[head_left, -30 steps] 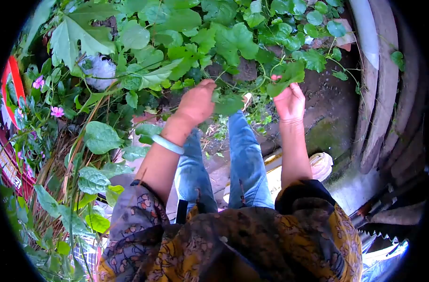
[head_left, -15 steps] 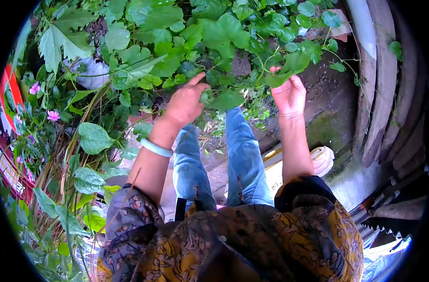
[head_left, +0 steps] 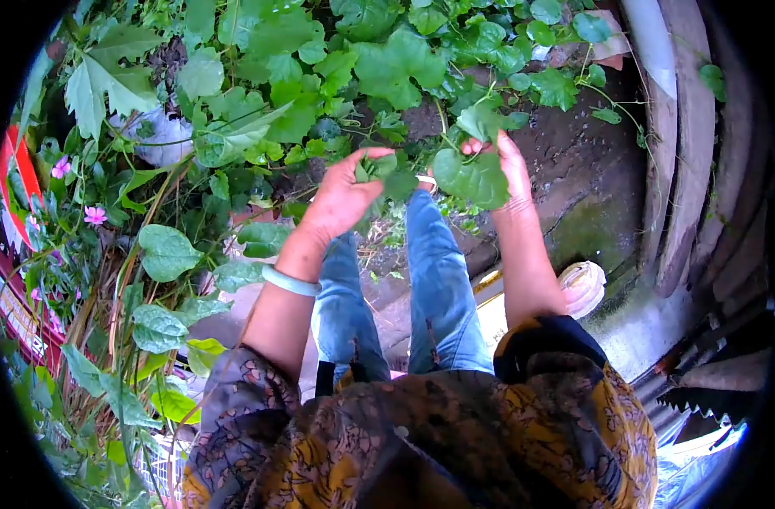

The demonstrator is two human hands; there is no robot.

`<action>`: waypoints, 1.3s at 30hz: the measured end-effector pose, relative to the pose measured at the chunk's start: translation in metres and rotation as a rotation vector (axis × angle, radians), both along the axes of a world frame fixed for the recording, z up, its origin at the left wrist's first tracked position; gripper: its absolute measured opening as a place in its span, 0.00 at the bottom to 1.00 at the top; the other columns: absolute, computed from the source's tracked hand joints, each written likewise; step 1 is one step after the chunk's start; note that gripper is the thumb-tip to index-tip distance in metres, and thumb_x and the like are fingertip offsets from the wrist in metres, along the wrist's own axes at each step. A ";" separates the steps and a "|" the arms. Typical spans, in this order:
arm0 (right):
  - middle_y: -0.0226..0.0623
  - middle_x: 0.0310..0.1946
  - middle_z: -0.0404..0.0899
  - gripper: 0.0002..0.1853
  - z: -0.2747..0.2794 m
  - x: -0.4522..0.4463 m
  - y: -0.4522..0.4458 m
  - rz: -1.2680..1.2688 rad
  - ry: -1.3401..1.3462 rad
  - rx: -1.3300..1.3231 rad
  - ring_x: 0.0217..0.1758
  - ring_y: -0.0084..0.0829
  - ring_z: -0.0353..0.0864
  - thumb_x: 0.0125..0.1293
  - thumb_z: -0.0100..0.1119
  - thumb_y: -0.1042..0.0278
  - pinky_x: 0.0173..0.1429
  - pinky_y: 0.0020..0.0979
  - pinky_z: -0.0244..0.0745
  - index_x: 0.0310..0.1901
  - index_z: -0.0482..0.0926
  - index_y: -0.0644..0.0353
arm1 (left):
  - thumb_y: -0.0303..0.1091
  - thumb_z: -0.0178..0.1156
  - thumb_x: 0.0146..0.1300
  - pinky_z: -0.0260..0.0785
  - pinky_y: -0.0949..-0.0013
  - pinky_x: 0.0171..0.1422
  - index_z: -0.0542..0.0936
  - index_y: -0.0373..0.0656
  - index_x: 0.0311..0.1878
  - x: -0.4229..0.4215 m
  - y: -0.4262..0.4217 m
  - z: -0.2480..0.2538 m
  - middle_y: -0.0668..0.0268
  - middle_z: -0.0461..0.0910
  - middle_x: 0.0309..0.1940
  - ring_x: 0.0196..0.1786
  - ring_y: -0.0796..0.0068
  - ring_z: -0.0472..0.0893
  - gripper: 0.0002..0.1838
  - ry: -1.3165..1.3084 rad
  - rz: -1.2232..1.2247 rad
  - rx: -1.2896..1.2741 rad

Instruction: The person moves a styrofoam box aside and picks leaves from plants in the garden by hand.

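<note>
The left hand (head_left: 343, 197), with a pale, smooth ring bracelet (head_left: 290, 281) on its wrist, has its fingers curled around a small bunch of folded green leaves (head_left: 372, 167). That grip looks pressed together on the leaves. The right hand (head_left: 514, 172) is bent around a big, round, flat green leaf (head_left: 470, 178), with a smaller, pale green folded leaf (head_left: 481, 122) just above it. I cannot tell if that grip is pinching the stem or only touching the leaf.

All these leaves are out in front of the body, near the faded blue cloth jeans (head_left: 442, 271). They look very light, soft and floppy. I think they can rip or get squashed if squeezed hard, and they may be a bit slippery if wet. A good place to hold looks like the thin, light green stem (head_left: 442, 117), close to where a leaf joins on; the flat part would bend.

The big round leaf hides part of the right fingers. The left fingertips are partly tucked behind the bunch, so I cannot count its leaves. Where the stem begins is lost in the leafy green vines (head_left: 400, 68). A crumpled grey-white thing (head_left: 160, 137) is half covered, and I cannot tell what it is.
</note>
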State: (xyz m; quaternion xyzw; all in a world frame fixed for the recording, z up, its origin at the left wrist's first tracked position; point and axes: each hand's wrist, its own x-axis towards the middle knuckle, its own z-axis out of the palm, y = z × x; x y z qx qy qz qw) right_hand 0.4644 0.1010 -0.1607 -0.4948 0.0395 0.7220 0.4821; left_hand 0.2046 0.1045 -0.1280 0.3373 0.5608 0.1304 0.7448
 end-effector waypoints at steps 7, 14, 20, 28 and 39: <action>0.35 0.26 0.76 0.11 -0.006 -0.014 -0.007 -0.010 -0.079 -0.053 0.33 0.30 0.78 0.69 0.51 0.61 0.41 0.31 0.75 0.44 0.75 0.60 | 0.22 0.56 0.56 0.72 0.72 0.51 0.76 0.38 0.52 0.029 -0.028 -0.014 0.60 0.81 0.46 0.44 0.75 0.80 0.18 -0.315 0.492 -0.412; 0.34 0.29 0.72 0.15 -0.007 -0.019 -0.015 -0.142 0.208 -0.028 0.38 0.33 0.73 0.69 0.49 0.56 0.47 0.35 0.71 0.43 0.73 0.61 | 0.42 0.68 0.55 0.67 0.74 0.39 0.80 0.42 0.45 0.065 -0.004 -0.029 0.67 0.81 0.39 0.38 0.77 0.78 0.18 -0.258 0.511 -0.537; 0.31 0.24 0.67 0.10 -0.008 -0.016 -0.026 -0.187 0.224 -0.031 0.34 0.30 0.68 0.66 0.51 0.59 0.44 0.32 0.68 0.36 0.71 0.58 | 0.36 0.67 0.55 0.71 0.69 0.46 0.80 0.36 0.43 0.074 -0.006 -0.034 0.61 0.81 0.39 0.40 0.72 0.79 0.16 -0.360 0.466 -0.683; 0.31 0.24 0.68 0.07 0.007 -0.017 -0.038 -0.293 0.194 -0.052 0.34 0.31 0.69 0.66 0.52 0.64 0.45 0.31 0.69 0.36 0.73 0.58 | 0.31 0.65 0.57 0.73 0.68 0.51 0.79 0.36 0.46 0.086 -0.029 -0.046 0.63 0.81 0.43 0.43 0.71 0.81 0.15 -0.381 0.512 -0.688; 0.40 0.38 0.79 0.09 0.020 -0.017 -0.048 -0.258 0.225 -0.005 0.38 0.34 0.78 0.65 0.54 0.69 0.52 0.41 0.76 0.45 0.75 0.62 | 0.35 0.57 0.63 0.73 0.71 0.41 0.78 0.42 0.50 0.077 -0.016 -0.045 0.64 0.81 0.39 0.38 0.73 0.80 0.13 -0.468 0.597 -0.669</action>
